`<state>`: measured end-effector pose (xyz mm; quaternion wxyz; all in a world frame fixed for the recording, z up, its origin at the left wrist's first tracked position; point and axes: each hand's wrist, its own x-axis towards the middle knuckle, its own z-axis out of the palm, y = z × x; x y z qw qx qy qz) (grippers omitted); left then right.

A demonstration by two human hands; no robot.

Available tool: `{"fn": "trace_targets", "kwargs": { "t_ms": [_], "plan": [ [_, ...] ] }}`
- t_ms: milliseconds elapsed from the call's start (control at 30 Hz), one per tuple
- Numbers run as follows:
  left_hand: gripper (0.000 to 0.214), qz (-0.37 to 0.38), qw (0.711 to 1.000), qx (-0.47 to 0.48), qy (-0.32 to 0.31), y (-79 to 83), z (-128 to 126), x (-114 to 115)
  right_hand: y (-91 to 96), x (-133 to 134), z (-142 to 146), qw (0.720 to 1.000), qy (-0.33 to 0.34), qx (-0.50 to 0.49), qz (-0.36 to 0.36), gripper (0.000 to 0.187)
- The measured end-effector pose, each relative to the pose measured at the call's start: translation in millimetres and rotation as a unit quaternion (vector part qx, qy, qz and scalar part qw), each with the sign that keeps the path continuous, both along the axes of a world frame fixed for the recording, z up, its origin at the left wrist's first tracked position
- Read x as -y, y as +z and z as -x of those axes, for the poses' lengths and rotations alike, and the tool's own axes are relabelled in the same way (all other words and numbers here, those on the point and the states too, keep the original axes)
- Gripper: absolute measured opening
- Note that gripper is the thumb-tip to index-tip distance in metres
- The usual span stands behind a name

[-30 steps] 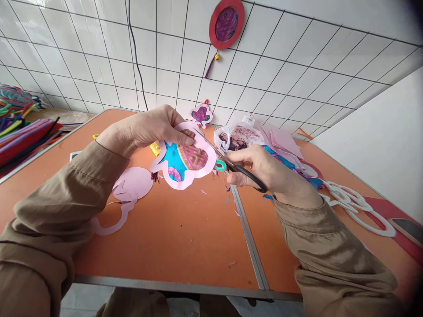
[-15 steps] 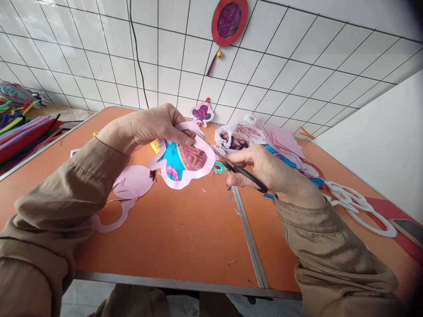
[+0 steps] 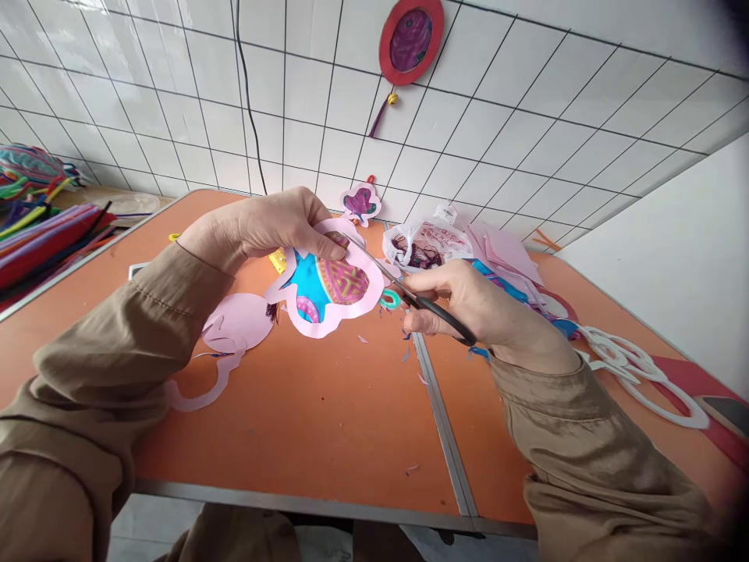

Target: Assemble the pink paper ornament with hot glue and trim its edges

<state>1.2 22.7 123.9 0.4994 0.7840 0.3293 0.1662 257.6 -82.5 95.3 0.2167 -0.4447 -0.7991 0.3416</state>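
Observation:
Over the middle of the table, my left hand (image 3: 281, 222) pinches a pink foam cutout (image 3: 319, 326) by its upper edge. A patterned fabric in blue, pink and gold (image 3: 339, 279) shows inside its wavy pink border. My right hand (image 3: 462, 300) is closed round the black handles of a pair of scissors (image 3: 436, 311). Their blades point up and left and lie against the right edge of the cutout, near my left thumb. How far the blades are apart I cannot tell. Below the scissors a small green ring (image 3: 390, 298) lies on the table.
On the orange table (image 3: 281, 445) are pink foam scraps (image 3: 239, 320) at left and a plastic bag with dark threads (image 3: 430, 243) behind. Pink sheets (image 3: 506, 254) and white foam rings (image 3: 626, 359) lie at right. A similar pink ornament (image 3: 361, 203) leans by the tiled wall.
The whole view has shifted slightly. Both hands, the cutout and the scissors keep nearly the same places relative to each other.

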Motion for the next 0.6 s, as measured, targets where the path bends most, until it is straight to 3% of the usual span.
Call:
{"fn": "trace_targets", "kwargs": {
  "t_ms": [600],
  "plan": [
    [0.019, 0.029, 1.000, 0.001, -0.006, -0.7, -0.3, -3.0, -0.2, -1.0, 1.1, 0.999, 0.017, -0.029, 0.002, 0.058]
  ]
}}
